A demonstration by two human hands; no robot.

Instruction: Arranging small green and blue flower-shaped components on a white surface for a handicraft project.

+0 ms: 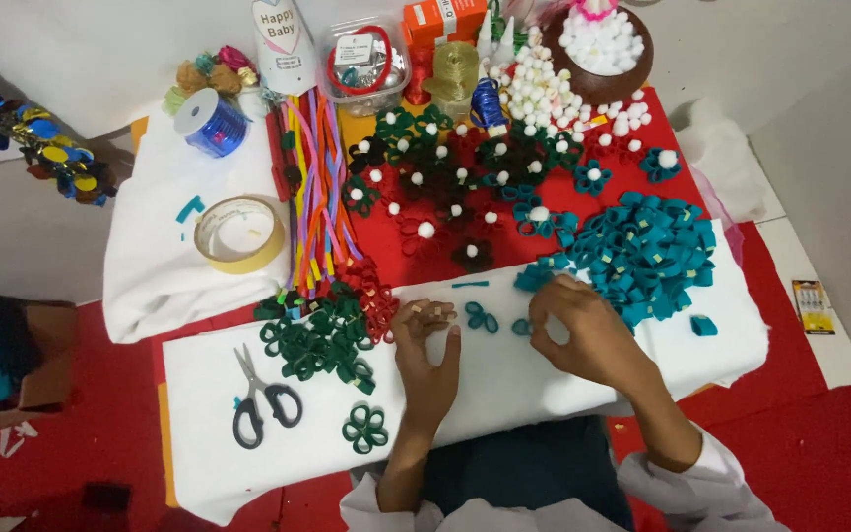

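My left hand rests on the white cloth with its fingers curled near a few small tan bits. A teal felt petal pair lies just right of those fingers. My right hand is bent over the cloth, its fingertips pinched at a small teal loop. Behind the right hand lies a heap of teal felt loops. A pile of dark green loops and a finished green flower lie left of my left hand.
Black-handled scissors lie at the left of the cloth. A tape roll, coloured pipe cleaners, felt flowers with white pompoms and a bowl of pompoms fill the back. A card of needles lies right.
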